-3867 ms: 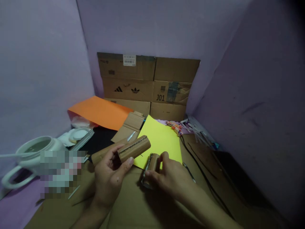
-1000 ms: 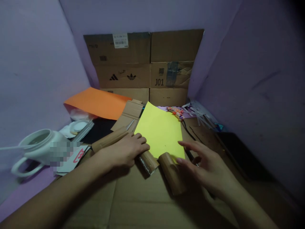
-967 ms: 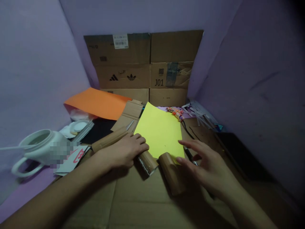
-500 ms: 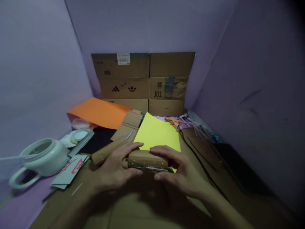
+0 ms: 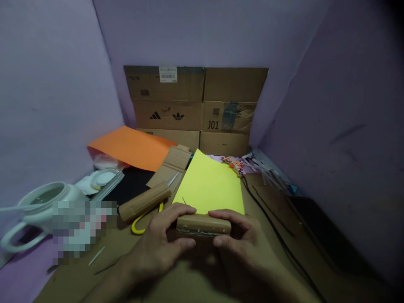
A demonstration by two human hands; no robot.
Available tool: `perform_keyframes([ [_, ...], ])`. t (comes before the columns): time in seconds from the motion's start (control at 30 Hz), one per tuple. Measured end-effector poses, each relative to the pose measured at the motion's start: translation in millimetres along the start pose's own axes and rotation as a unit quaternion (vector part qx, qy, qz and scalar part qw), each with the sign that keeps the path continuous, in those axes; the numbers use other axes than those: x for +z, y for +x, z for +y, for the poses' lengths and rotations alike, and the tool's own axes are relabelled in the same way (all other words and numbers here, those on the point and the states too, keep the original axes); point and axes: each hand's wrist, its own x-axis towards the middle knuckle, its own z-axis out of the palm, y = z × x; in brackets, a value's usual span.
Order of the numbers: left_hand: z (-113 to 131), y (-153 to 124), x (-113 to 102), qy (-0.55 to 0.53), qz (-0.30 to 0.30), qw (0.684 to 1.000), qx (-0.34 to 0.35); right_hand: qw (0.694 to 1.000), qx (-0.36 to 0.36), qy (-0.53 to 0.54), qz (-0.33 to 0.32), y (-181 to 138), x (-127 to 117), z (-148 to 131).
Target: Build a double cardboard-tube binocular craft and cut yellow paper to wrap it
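A small folded piece of brown cardboard [image 5: 203, 224] is held level between my two hands, its layered edge facing me with whitish specks along it. My left hand [image 5: 164, 235] grips its left end, thumb below and fingers on top. At the right end, my right hand [image 5: 241, 233] pinches it the same way. Just beyond lies a yellow sheet of paper [image 5: 210, 183]. To the left of my left hand rests a rolled cardboard tube [image 5: 145, 202], over scissors whose yellow handle [image 5: 137, 227] and blade tip show.
At the left stand a white teapot-like pot [image 5: 47, 206] and stacked clear lids [image 5: 104, 179]. An orange sheet [image 5: 132, 145] lies behind. A cardboard panel [image 5: 170, 88] leans on the back wall. On the right are a black cable [image 5: 268, 221], white strips [image 5: 265, 166] and a dark flat object [image 5: 328, 235].
Both hands and the cardboard piece have come slightly nearer and to the right in view. The yellow scissors handle now shows beside the tube. The view has shifted a little.
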Motion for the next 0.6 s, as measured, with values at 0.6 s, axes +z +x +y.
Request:
perform_keyframes([
  [0.6, -17.4, 3.9, 1.7, 0.035, 0.193, 0.98, -0.043, 0.851, 0.048, -0.477, 0.214, 72.4, -110.3, -5.6],
])
